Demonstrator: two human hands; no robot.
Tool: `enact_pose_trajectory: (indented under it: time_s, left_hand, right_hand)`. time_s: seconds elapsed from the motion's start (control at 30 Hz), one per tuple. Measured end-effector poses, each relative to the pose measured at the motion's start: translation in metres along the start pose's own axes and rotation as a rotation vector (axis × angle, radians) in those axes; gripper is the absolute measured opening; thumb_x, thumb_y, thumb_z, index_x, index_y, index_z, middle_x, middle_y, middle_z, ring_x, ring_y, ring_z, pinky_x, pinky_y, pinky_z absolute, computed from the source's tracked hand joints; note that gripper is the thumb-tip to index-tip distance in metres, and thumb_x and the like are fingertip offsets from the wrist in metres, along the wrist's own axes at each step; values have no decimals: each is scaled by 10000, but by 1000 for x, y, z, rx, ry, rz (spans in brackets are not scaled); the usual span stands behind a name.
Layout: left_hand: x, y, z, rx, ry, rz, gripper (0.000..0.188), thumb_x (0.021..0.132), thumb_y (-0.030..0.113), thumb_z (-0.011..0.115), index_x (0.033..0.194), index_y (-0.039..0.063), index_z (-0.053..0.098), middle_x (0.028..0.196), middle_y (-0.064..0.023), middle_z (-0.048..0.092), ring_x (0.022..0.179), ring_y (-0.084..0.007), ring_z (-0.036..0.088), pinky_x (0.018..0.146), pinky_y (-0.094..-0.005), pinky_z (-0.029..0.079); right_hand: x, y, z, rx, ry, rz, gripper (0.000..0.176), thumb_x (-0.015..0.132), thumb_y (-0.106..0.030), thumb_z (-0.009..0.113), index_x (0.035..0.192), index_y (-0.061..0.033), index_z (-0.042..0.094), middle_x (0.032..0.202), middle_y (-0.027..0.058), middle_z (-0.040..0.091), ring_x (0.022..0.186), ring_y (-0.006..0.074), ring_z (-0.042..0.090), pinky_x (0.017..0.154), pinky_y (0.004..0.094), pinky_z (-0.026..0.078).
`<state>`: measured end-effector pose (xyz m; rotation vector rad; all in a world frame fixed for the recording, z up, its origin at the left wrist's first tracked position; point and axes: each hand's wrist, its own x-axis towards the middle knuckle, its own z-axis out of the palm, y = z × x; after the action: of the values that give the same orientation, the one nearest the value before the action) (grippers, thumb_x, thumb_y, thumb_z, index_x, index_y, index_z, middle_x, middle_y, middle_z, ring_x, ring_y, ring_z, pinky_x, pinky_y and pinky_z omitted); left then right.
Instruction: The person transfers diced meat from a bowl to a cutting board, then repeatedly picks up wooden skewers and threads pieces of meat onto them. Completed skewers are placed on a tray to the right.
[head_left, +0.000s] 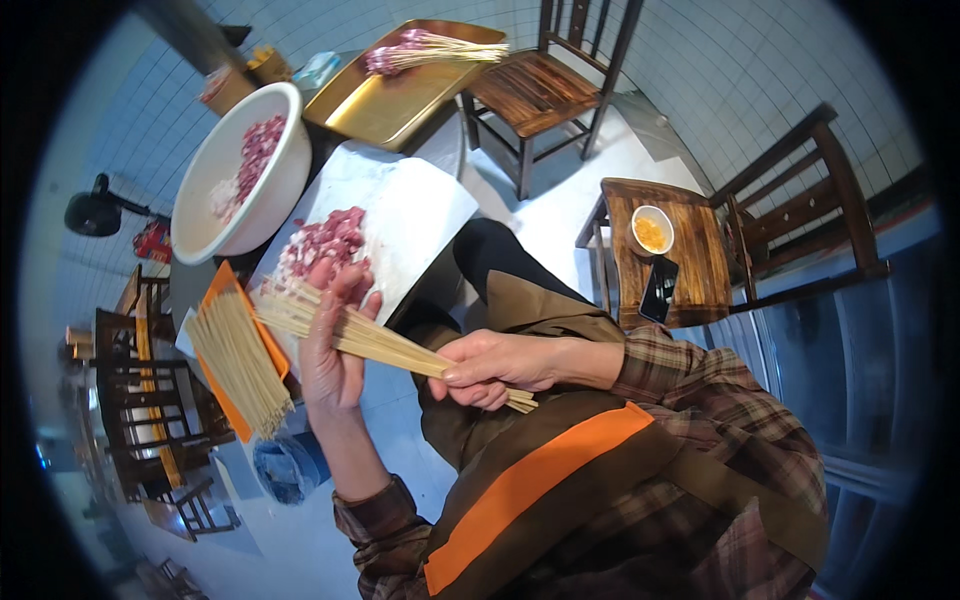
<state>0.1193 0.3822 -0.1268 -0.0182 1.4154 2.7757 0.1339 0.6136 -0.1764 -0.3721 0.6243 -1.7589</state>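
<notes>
My right hand (487, 367) grips a bundle of thin bamboo skewers (397, 346) near its lower end, over my apron-covered lap. The skewers slant up to the left and fan out slightly. They run through my left hand (334, 352), between its thumb and fingers, which are partly spread. Just beyond that hand, a heap of cut raw meat pieces (330, 240) lies on a white board (409, 202). The far skewer ends overlap the near side of the heap, so I cannot tell whether they touch it. More skewers (240, 360) lie in an orange tray (217, 281) to the left.
A white basin (187, 202) with more meat (259, 154) stands behind the board. Beyond is a gold-coloured metal tray (367, 120) with meat skewers (435, 52). At right, a wooden chair (697, 277) holds a cup (651, 229) and a phone (660, 289). A blue bin (289, 465) stands below left.
</notes>
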Motion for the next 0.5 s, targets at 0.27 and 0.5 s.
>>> enact_pose_trajectory:
  time_s: [0.27,0.5]
  left_hand:
    - [-20,-45,1,-98,-3,-78,439,1016,153,578,1378,-55,441,1305,-202,594,1183,-261,613,1022,-418,543]
    - [-20,-78,7,-232,-44,-184,475,1007,69,559,1427,-29,361,1278,-207,589,1124,-253,628,1007,-435,550]
  right_hand:
    - [-12,19,0,-11,139,0,210,1051,-245,518,1053,-38,558,774,27,546,633,103,508,577,244,443]
    - [-24,32,-6,43,171,37,300,1056,-299,515,1143,-16,560,774,44,551,646,104,486,589,246,411]
